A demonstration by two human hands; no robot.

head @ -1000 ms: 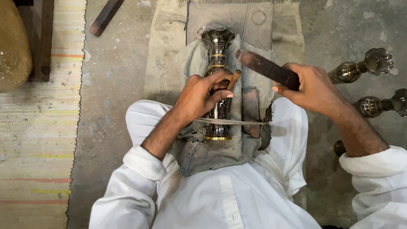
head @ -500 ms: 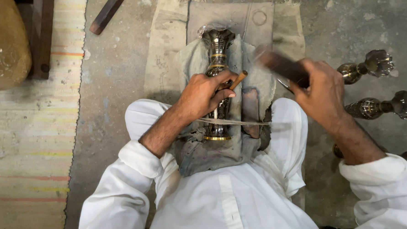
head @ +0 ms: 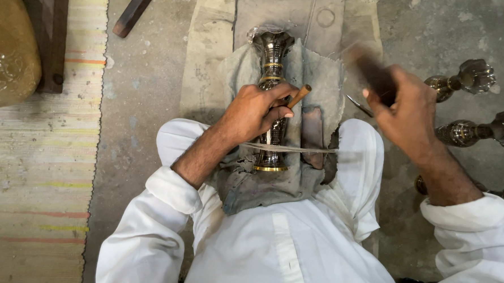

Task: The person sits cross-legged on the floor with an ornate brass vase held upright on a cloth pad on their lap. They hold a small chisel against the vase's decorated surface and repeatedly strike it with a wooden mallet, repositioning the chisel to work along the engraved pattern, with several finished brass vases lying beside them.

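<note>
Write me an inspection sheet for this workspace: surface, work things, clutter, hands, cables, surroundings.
Surface: grey cloth across the lap, worn mat on a concrete floor.
Work things: metal vase lying on the cloth under a taut cord; wooden-handled tool; dark mallet, motion-blurred.
Clutter: similar metal pieces on the floor at right; wooden bar at top.
Hands: left hand on the vase, fingers around the tool; right hand raised, gripping the mallet.
Cables: nothing seen.
Surroundings: striped rug, plastic-wrapped bundle at left.
</note>
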